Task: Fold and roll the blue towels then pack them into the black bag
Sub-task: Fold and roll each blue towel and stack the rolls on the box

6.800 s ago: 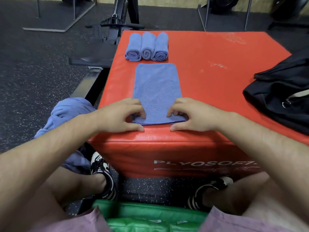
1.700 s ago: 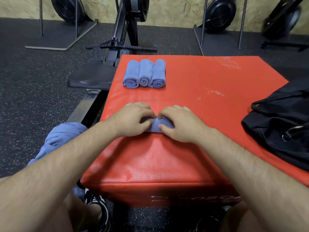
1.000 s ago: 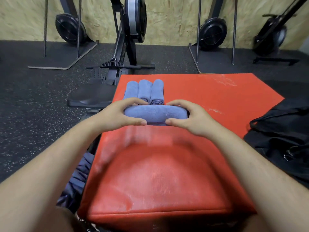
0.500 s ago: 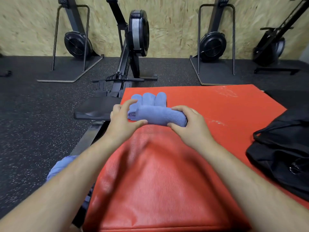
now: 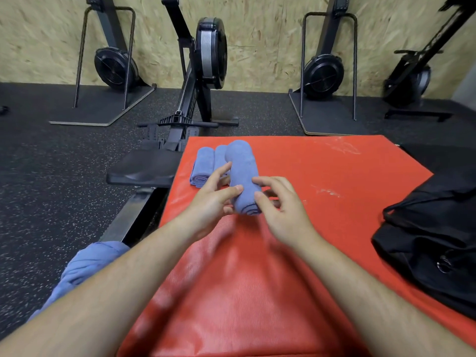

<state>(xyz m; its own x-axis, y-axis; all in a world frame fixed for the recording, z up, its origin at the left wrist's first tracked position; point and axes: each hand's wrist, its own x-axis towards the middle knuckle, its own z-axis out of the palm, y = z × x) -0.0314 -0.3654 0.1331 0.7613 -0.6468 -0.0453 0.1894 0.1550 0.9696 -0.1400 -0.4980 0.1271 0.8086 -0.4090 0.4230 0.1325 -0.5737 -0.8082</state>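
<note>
A freshly rolled blue towel (image 5: 242, 166) is lifted just above the red padded box (image 5: 231, 292), its long axis pointing away from me. My left hand (image 5: 210, 204) grips its near end from the left with thumb and fingers. My right hand (image 5: 286, 215) pinches the same end from the right. Behind it, rolled blue towels (image 5: 202, 167) lie side by side at the box's far left; two show and the held roll hides the rest. The black bag (image 5: 427, 240) lies on the box's right edge.
A heap of unrolled blue towels (image 5: 85, 264) sits low at my left, beside the box. A rowing machine (image 5: 190, 104) stands beyond the box's far edge, its seat (image 5: 144, 168) against the left corner. More machines line the board wall.
The flat towel has been rolled up from the near edge, lifted, and turned from crosswise to pointing away. Both hands moved with it toward the rolled towels at the far left.
</note>
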